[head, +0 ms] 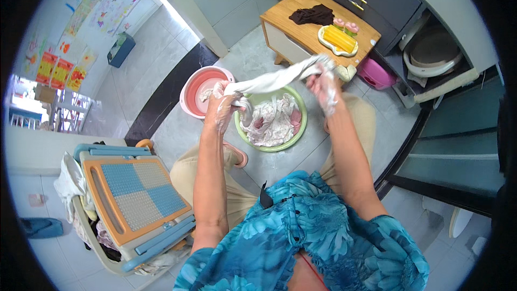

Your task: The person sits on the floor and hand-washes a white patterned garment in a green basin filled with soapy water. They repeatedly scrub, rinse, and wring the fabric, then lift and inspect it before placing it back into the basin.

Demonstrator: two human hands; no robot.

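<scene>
A white wet cloth (270, 81) is stretched between my two soapy hands, above the basins. My left hand (223, 103) grips its left end, with part of the cloth hanging below the fingers. Suds cover my right hand (324, 85), closed on the other end near the wooden cabinet. Below, a green basin (303, 127) on the floor holds crumpled patterned white clothes (270, 123) and a pink piece. Beside it at the left stands a pink basin (185, 93) with a small pale cloth inside.
On the low wooden cabinet (278, 6) lie a dark brown cloth (313, 14) and yellow bars on a white dish (338, 51). A magenta basin (377, 74) stands beside it. At the lower left, a laundry basket (95, 246) full of clothes bears an orange-framed folding board (141, 194).
</scene>
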